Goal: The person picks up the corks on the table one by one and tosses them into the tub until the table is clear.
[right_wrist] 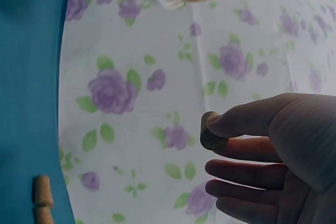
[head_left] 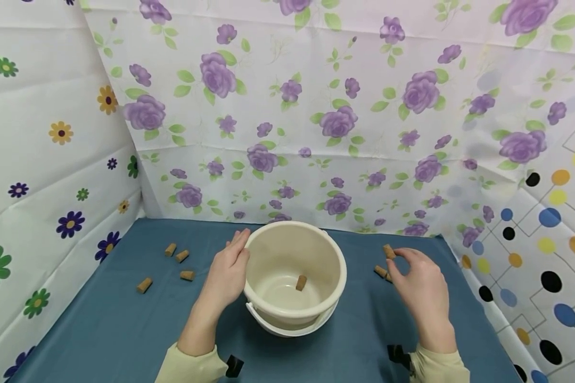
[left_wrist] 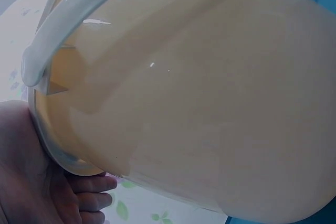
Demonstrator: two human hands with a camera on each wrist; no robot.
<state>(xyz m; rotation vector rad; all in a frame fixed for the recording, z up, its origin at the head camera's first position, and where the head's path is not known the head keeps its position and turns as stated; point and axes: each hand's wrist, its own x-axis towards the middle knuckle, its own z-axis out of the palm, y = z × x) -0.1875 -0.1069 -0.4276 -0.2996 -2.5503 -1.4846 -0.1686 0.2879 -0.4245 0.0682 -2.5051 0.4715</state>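
A cream bucket (head_left: 294,314) stands on the table with its white handle (head_left: 268,325) hanging down at the front. One cork (head_left: 301,282) lies inside on its bottom. Against the left side of the rim rests my left hand (head_left: 227,272), fingers extended; in the left wrist view the bucket's wall (left_wrist: 199,93) fills most of the picture. My right hand (head_left: 422,284) pinches a cork (head_left: 388,251) between thumb and forefinger, to the right of the bucket. The same cork (right_wrist: 212,131) shows at the fingertips in the right wrist view, the other fingers extended.
Two corks (head_left: 380,271) lie on the table just below the pinched one. Left of the bucket several corks (head_left: 144,285) are scattered on the blue cloth (head_left: 105,330). A flower-printed sheet (head_left: 306,175) rises behind the table, with patterned sheets at both sides.
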